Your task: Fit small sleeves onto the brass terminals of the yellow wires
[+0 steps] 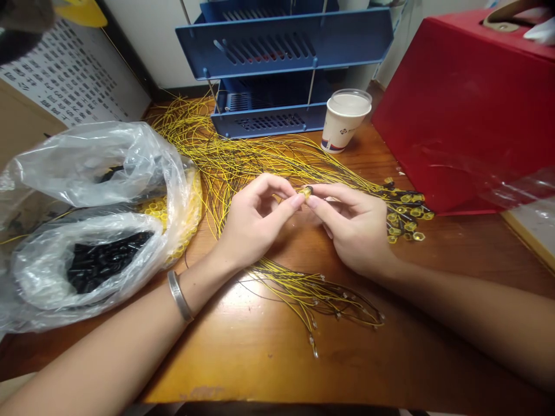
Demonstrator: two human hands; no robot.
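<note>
Above the middle of the table, my left hand (pixel 255 216) and my right hand (pixel 353 225) meet fingertip to fingertip. Both are closed in a pinch on a small yellow cap with a black part (pixel 307 191); fingers cover much of it. Beneath my wrists lies a bunch of yellow and black wires (pixel 299 286) with small shiny tips. Behind my hands spreads a long tangle of similar wires (pixel 260 156). Wire ends fitted with yellow hexagonal caps and black sleeves (pixel 407 211) are gathered to the right of my right hand.
At left, clear plastic bags (pixel 130 138) hold black sleeves (pixel 106 260) and yellow caps (pixel 158 211). A blue tray rack (pixel 281 49) and a paper cup (pixel 344 118) stand at the back of the wooden table (pixel 243 358). A red box (pixel 468 110) stands at right.
</note>
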